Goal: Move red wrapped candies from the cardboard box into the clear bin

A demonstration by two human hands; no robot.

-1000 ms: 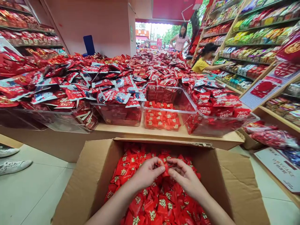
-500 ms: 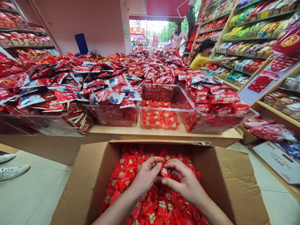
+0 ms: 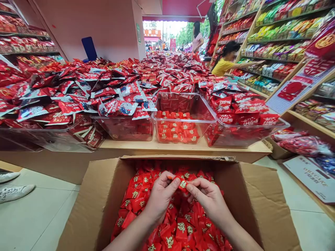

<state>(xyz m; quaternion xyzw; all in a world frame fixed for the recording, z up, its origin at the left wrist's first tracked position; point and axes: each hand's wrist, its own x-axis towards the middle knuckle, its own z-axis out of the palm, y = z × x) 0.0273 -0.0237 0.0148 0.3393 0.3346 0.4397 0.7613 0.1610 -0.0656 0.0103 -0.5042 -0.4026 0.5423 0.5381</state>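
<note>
1. Pinched between the left hand (image 3: 159,197) and the right hand (image 3: 209,203), just above the heap: one small red wrapped sweet (image 3: 183,184), apparently held by opposite ends.
2. Fingers (image 3: 167,181) of both hands curled inward, not spread, with the thumbs and forefingers pressed together on the wrapper from either side.
3. Good handling, judging by this grip: fingertips only on the wrapper's edges, even pressure from both sides, and hands kept low over the open cardboard box (image 3: 261,198), so that any slip would have fallen back among the others.
4. Lying loose inside the box, below the hands: a heap of matching red sweets (image 3: 180,226), with gold double-happiness characters printed on the wrappers. No brand name readable.
5. Set along the front edge of the worktop (image 3: 125,146), beyond the box: a clear plastic bin (image 3: 183,118) holding more of the same sweets, with larger red packets (image 3: 117,108) heaped beside it.
6. Printed on a white card (image 3: 311,177) at the right, at the floor: "DRY CAKE", the only clear words; smaller lines too blurred to read.
</note>
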